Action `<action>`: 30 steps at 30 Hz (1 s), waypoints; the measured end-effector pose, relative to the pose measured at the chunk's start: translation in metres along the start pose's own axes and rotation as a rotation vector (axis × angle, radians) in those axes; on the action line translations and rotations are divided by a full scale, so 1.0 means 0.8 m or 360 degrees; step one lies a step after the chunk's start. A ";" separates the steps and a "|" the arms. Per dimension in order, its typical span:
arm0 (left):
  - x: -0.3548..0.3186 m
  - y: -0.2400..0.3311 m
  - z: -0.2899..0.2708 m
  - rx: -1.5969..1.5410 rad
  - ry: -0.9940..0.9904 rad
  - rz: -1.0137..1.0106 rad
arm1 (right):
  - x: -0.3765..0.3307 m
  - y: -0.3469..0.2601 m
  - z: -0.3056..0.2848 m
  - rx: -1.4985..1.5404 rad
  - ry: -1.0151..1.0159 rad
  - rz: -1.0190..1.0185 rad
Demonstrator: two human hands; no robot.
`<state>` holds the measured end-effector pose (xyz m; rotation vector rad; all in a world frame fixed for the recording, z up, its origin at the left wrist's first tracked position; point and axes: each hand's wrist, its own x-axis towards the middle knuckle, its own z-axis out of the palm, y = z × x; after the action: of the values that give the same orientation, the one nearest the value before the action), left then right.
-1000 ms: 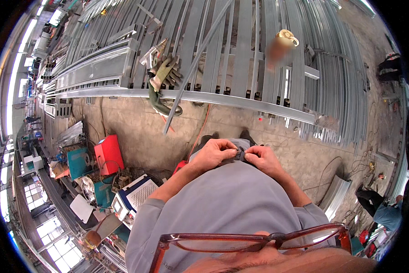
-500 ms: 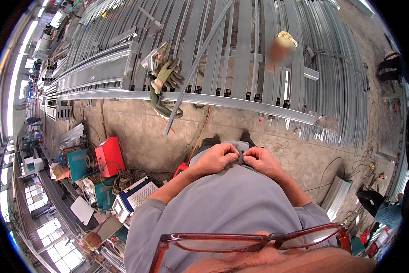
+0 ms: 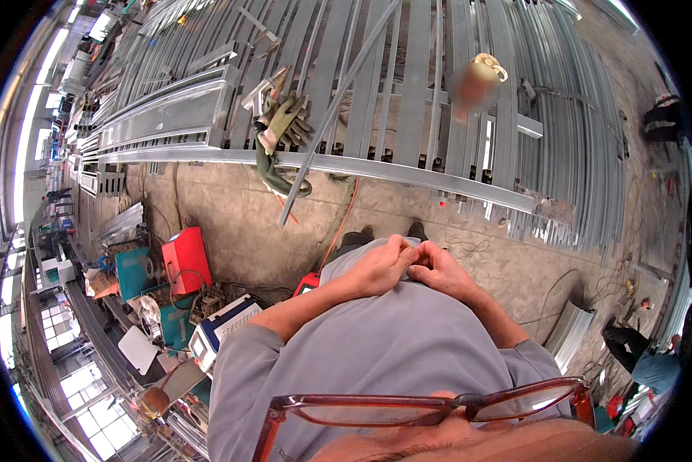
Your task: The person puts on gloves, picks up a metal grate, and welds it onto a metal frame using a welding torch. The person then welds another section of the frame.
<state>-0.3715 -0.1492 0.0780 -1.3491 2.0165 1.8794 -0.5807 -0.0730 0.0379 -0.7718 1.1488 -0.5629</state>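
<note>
My left hand [image 3: 380, 269] and my right hand [image 3: 441, 271] meet in front of my waist, against the hem of my grey shirt [image 3: 376, 346]. Both are closed, with fingertips touching. Curled fingers hide whatever lies between them. Past my hands, the dark toes of my shoes [image 3: 416, 229] show on the floor. Farther off, a pair of work gloves [image 3: 287, 123] lies at the near edge of a rack of long grey metal profiles [image 3: 413, 92], beside a dark green sleeve-like piece [image 3: 270, 171].
A narrow metal bar [image 3: 338, 100] slants across the rack and juts toward me. To my left stand a red box [image 3: 185, 260] and a white-and-blue machine [image 3: 226, 331]. Cables lie on the floor. One person in a light cap [image 3: 488, 65] is across the rack; another [image 3: 654, 366] is at right.
My hands were slightly apart, pinching at a small dark piece at my waist. Now they have come together, the left having shifted right and over, and that dark piece is hidden.
</note>
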 end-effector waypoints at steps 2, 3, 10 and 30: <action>0.005 -0.009 0.008 0.0023 0.0003 0.0019 | 0.004 0.008 0.003 0.0081 0.0002 -0.0043; 0.008 -0.015 0.011 0.0035 0.0004 0.0029 | 0.006 0.012 0.005 0.0121 0.0000 -0.0061; 0.024 -0.014 0.020 0.0216 -0.0072 -0.0070 | 0.013 0.011 0.012 0.0118 0.0011 -0.0167; -0.156 -0.289 -0.033 -0.0339 0.0650 -0.0866 | -0.048 0.085 -0.141 -0.1038 0.1056 -0.0037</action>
<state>-0.1385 -0.0737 -0.0204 -2.2106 1.3709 1.6892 -0.6989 -0.0295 -0.0163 -1.1987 1.9912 -0.4736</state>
